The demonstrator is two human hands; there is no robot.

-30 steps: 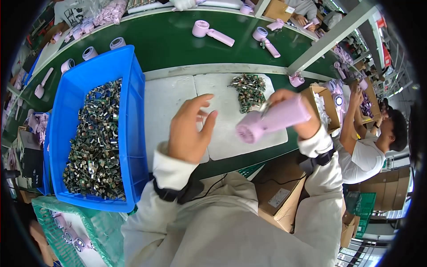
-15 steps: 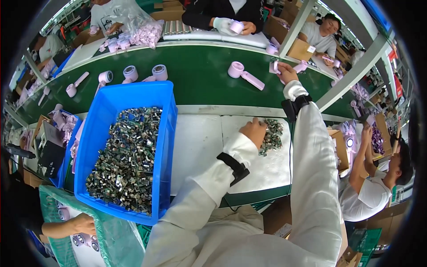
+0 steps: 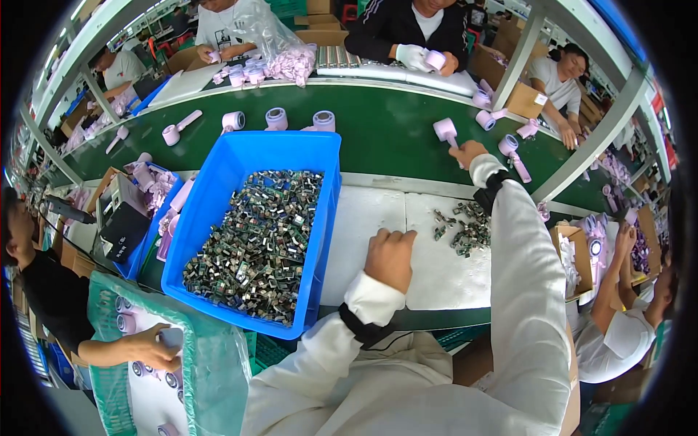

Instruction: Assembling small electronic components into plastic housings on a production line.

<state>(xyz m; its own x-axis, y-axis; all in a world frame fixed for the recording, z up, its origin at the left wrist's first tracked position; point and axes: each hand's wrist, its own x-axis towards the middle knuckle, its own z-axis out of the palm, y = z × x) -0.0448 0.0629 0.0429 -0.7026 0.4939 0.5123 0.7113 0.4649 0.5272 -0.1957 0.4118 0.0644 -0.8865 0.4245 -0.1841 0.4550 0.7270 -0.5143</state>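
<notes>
My right hand (image 3: 467, 154) reaches over the green conveyor belt (image 3: 378, 156), its fingers closed round the handle of a pink handheld fan (image 3: 444, 130). My left hand (image 3: 390, 259) hovers over the white foam board (image 3: 443, 287) with fingers curled down; whatever they may hold is hidden. To its right lies a loose pile of small circuit boards (image 3: 472, 236). A large blue bin (image 3: 327, 218), filled with many more circuit boards (image 3: 251, 251), stands to its left. Another pink fan (image 3: 509, 145) rests on the belt just right of my right hand.
Several pink fans stand along the belt's left part, one (image 3: 276, 118) behind the bin. A metal post (image 3: 592, 138) rises at the right. A co-worker's hand (image 3: 154, 349) reaches into a green-lined crate (image 3: 190, 363) at the lower left. Other people sit across the belt.
My right hand has let go of one fan on the belt and taken another by its handle. My left hand has drawn back leftward from the circuit-board pile, which is more spread out. The view has shifted.
</notes>
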